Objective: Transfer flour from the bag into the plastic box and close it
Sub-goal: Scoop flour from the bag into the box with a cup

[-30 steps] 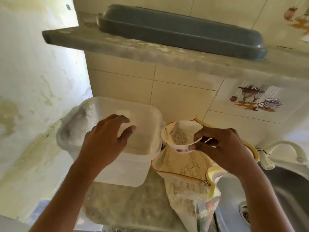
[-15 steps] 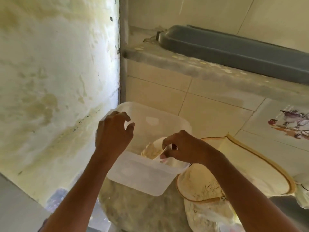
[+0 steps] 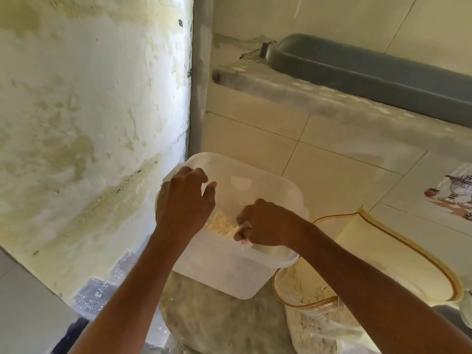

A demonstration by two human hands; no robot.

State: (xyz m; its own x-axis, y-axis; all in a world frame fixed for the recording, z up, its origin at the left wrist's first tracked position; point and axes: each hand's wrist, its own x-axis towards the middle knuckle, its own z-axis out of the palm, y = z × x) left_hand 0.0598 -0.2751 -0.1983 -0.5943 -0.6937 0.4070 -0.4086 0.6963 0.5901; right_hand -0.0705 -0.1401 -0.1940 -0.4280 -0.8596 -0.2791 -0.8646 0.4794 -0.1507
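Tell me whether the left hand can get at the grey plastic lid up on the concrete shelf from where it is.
Probably yes: the left hand holds nothing, and nothing stands between it and the grey plastic lid lying exposed on the concrete shelf.

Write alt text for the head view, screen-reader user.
A person's right hand tips a small cup of flour into an open translucent plastic box while the left hand rests on the box's left rim. An open flour bag sits right of the box on a stone counter, below a tiled wall with a grey lid on a shelf.
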